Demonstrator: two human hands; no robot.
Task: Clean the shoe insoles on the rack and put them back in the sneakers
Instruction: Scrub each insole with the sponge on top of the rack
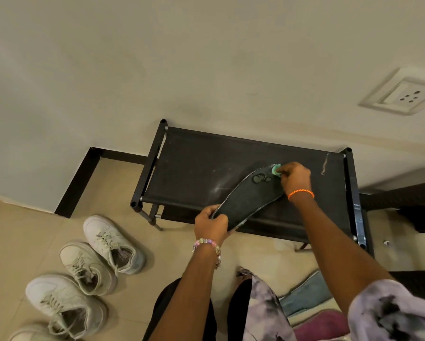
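While gripped, insole (pixel 247 201) diagonal, toe upper-right.

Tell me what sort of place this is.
Probably a home entryway or room corner: a low black shoe rack stands against a plain wall with a socket, and white sneakers sit on the tiled floor beside it.

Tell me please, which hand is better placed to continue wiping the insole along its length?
The right hand. It already pinches the green cloth against the toe end of the insole over the rack. The left hand grips the heel end and steadies it.
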